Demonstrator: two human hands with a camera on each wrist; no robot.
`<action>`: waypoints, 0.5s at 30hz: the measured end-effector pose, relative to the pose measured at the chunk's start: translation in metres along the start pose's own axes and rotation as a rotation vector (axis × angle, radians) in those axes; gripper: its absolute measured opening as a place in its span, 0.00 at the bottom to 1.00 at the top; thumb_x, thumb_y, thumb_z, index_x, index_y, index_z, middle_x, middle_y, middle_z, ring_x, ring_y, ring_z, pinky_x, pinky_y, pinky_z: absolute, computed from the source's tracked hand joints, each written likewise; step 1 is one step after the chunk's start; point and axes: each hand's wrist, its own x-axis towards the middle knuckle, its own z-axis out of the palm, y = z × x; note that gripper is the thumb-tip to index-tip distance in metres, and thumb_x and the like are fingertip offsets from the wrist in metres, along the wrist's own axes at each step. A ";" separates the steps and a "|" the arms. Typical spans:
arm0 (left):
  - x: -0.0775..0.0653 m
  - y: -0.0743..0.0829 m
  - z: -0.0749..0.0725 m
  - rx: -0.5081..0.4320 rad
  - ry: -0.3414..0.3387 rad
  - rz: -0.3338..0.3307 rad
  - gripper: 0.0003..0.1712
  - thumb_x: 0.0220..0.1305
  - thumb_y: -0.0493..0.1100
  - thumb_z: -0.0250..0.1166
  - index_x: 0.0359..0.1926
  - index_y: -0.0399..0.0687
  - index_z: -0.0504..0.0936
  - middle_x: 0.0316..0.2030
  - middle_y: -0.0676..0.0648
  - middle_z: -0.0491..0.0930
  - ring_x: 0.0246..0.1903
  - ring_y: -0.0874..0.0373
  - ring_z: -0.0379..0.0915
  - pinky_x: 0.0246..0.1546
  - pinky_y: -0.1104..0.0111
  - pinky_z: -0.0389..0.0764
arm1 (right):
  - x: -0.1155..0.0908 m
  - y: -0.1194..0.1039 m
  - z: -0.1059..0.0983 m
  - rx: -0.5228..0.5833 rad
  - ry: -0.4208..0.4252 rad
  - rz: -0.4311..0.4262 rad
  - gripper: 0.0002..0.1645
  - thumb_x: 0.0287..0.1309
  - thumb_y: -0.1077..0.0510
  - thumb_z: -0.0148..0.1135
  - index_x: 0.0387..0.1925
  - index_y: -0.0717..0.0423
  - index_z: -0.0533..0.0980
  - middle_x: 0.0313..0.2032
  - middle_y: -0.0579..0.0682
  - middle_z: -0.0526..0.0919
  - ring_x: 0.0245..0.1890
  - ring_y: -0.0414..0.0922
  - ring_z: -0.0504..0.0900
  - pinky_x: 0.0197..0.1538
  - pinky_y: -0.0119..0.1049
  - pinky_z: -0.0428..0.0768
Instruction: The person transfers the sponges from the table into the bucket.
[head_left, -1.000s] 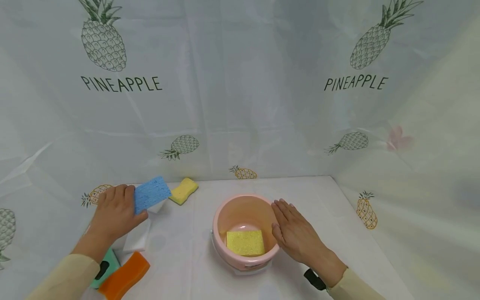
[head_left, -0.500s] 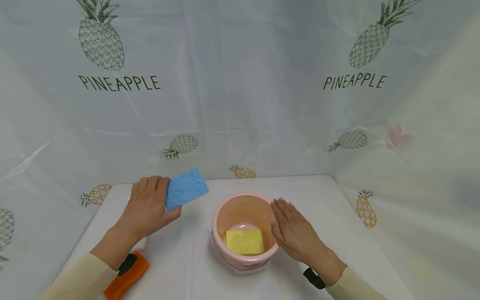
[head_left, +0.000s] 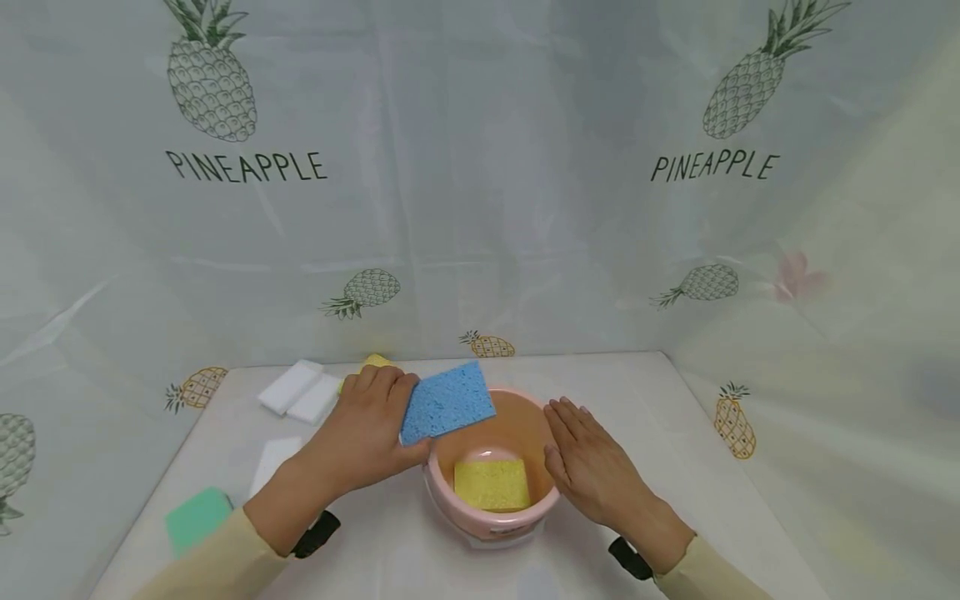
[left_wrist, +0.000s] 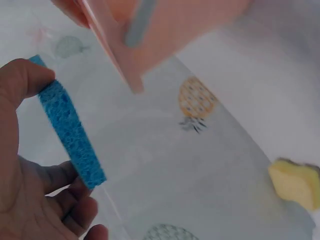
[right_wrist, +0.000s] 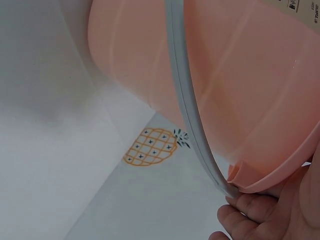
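Note:
My left hand [head_left: 367, 429] pinches a flat blue sponge [head_left: 450, 402] between thumb and fingers. The sponge hangs over the left rim of a pink bucket [head_left: 480, 527]; in the left wrist view, its narrow edge [left_wrist: 75, 132] shows, apart from the bucket wall. Inside the bucket lies a yellow rectangular sponge [head_left: 491, 485]. At the right rim rests my right hand [head_left: 600, 467], its fingers fairly straight. In the right wrist view, those fingers [right_wrist: 250, 207] touch the bucket's rim near the end of a grey handle [right_wrist: 182, 75].
Left of the bucket are white pads [head_left: 300, 390], another white pad [head_left: 273, 458] and a green sponge [head_left: 198, 518]. A yellow sponge [left_wrist: 295, 185] lies at the table's back edge, partly behind my left hand. A pineapple-printed curtain [head_left: 480, 208] hangs behind.
My left hand has carried the blue sponge rightward from the table's left side to above the bucket's left rim. The right hand has stayed at the bucket. The orange sponge is now hidden.

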 end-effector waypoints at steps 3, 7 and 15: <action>0.004 0.013 0.002 -0.009 -0.064 0.023 0.48 0.55 0.67 0.73 0.64 0.36 0.77 0.54 0.41 0.77 0.53 0.46 0.68 0.54 0.51 0.70 | -0.001 0.000 0.000 -0.011 0.003 0.002 0.35 0.77 0.48 0.52 0.75 0.65 0.68 0.75 0.60 0.70 0.78 0.57 0.66 0.78 0.53 0.64; 0.009 0.027 0.004 -0.019 -0.139 0.063 0.46 0.56 0.68 0.70 0.62 0.37 0.78 0.52 0.42 0.78 0.52 0.47 0.68 0.54 0.52 0.70 | -0.001 0.000 0.000 -0.025 0.008 -0.011 0.35 0.78 0.47 0.50 0.74 0.66 0.68 0.75 0.60 0.70 0.78 0.57 0.66 0.78 0.53 0.64; 0.021 0.046 0.007 -0.063 -0.305 0.083 0.40 0.57 0.67 0.70 0.59 0.41 0.80 0.46 0.47 0.77 0.46 0.53 0.64 0.50 0.56 0.66 | -0.001 0.001 0.001 -0.021 0.011 -0.019 0.35 0.78 0.48 0.52 0.74 0.66 0.68 0.75 0.59 0.71 0.78 0.57 0.66 0.78 0.53 0.64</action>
